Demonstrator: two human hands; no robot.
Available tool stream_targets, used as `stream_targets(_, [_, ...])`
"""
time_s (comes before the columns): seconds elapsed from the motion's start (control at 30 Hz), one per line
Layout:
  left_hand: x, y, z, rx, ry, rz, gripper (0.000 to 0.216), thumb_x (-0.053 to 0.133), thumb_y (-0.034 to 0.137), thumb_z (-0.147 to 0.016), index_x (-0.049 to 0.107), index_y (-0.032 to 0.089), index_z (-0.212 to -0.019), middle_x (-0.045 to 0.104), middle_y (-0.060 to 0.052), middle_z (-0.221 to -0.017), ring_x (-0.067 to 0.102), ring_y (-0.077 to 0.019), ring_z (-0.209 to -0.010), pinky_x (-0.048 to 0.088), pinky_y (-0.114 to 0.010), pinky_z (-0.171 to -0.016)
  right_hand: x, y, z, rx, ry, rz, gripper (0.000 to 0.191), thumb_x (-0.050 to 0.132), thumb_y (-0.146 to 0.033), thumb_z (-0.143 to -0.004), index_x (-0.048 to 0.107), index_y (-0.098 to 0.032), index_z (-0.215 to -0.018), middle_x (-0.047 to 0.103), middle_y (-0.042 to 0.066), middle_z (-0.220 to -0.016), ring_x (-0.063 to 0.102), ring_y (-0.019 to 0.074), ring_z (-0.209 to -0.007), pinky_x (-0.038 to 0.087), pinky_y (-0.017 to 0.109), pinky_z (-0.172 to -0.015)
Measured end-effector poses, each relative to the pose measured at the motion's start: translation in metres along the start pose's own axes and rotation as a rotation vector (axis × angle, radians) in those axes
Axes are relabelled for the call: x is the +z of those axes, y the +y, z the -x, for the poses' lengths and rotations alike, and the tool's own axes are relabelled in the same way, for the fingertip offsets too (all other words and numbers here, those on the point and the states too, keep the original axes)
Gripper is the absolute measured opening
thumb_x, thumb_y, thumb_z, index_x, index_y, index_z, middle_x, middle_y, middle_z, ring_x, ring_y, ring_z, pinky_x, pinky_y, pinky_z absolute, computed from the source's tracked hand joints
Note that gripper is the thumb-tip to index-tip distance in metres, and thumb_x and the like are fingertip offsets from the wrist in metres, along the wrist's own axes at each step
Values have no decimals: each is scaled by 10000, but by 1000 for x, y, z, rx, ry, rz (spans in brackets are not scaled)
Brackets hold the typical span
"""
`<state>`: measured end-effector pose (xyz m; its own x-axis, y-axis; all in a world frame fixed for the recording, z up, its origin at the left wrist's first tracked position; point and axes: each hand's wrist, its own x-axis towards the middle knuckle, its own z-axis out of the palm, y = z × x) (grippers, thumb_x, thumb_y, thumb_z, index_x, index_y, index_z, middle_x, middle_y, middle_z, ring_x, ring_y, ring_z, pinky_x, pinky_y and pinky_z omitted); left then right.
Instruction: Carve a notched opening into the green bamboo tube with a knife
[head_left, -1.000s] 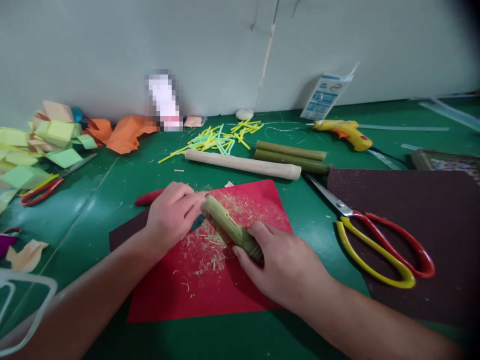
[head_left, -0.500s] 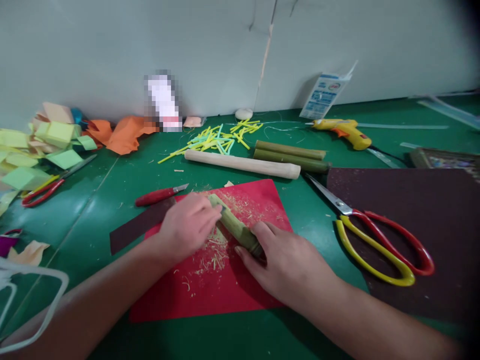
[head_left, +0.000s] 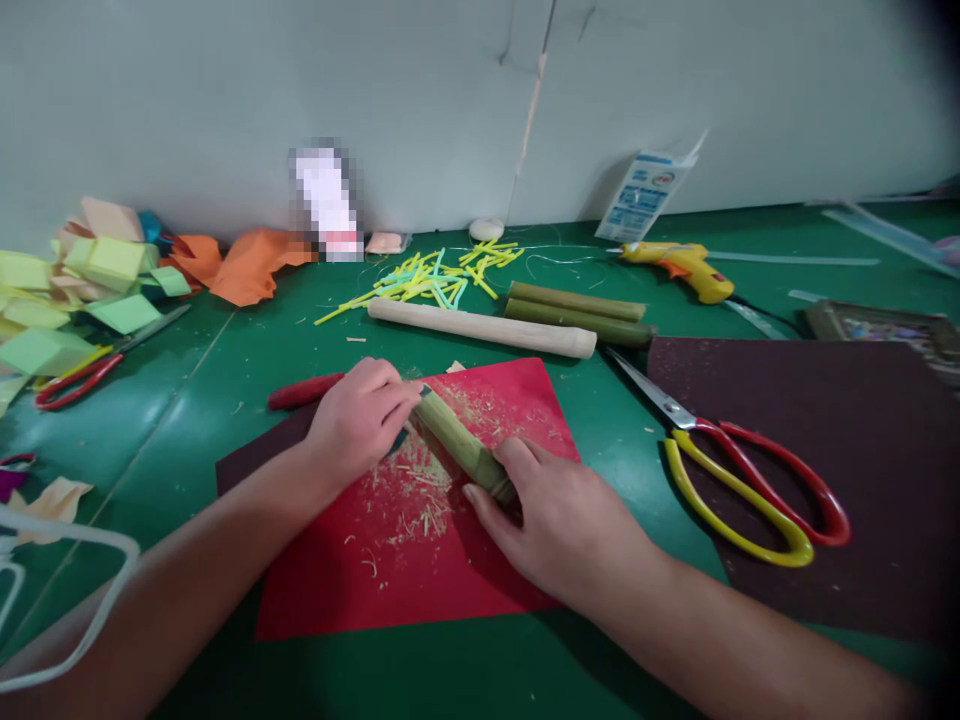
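My right hand (head_left: 559,510) is closed round the near end of a green bamboo piece (head_left: 461,435), which slants away to the upper left over a red sheet (head_left: 495,575). At the bamboo's far end, my left hand (head_left: 364,415) is closed on a small dark piece, apparently sandpaper (head_left: 425,391); the fingers hide most of it. Pale shavings and dust (head_left: 420,490) lie on the red sheet below the bamboo. A red-handled knife (head_left: 304,392) lies just behind my left hand, its blade hidden. Under my left wrist is a dark brown strip (head_left: 259,450).
Large scissors (head_left: 739,490) rest on a dark brown sheet (head_left: 840,430) at right. Behind the hands lie a peeled pale stick (head_left: 480,328), green bamboo pieces (head_left: 577,318) and cut yellow straws (head_left: 420,280). A yellow glue gun (head_left: 686,268) is farther back. Folded papers (head_left: 90,280) and smaller scissors (head_left: 94,380) are left.
My left hand has moved a little to the left and away, to the bamboo's far end, and now covers the knife's blade. My right hand keeps its hold on the bamboo.
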<state>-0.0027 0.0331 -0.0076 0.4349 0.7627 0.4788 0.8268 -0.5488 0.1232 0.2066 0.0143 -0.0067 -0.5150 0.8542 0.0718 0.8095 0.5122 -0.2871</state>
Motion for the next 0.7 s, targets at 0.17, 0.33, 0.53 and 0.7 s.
stream_targets(0.17, [0, 0, 0, 60, -32, 25, 269, 419, 244, -917, 663, 152, -854, 576, -41, -719, 500, -140, -688, 427, -280, -641, -3, 0, -1, 7, -13, -4, 188, 443, -383, -838, 454, -199, -804, 576, 16, -686, 541, 166, -571, 224, 275, -481])
stream_targets(0.33, [0, 4, 1, 96, -56, 12, 277, 408, 227, -917, 666, 141, -861, 579, -47, -706, 500, -145, -679, 431, -283, -627, -3, 0, 0, 11, -25, -15, 180, 445, -377, -835, 448, -200, -804, 577, 19, -695, 549, 171, -578, 222, 274, -478])
stream_targets(0.53, [-1, 1, 1, 24, -15, 2, 243, 434, 225, -906, 660, 147, -859, 573, -44, -720, 500, -151, -710, 441, -298, -674, -2, -1, 0, 18, -29, -15, 202, 434, -399, -841, 448, -199, -820, 579, 19, -708, 552, 173, -584, 231, 276, -486])
stream_targets(0.7, [-2, 4, -1, 35, -55, 10, 255, 419, 223, -915, 655, 147, -859, 577, -44, -735, 498, -148, -704, 431, -297, -665, -1, -1, 0, 16, -21, -21, 204, 431, -397, -844, 454, -196, -820, 575, 16, -696, 549, 168, -578, 233, 274, -485])
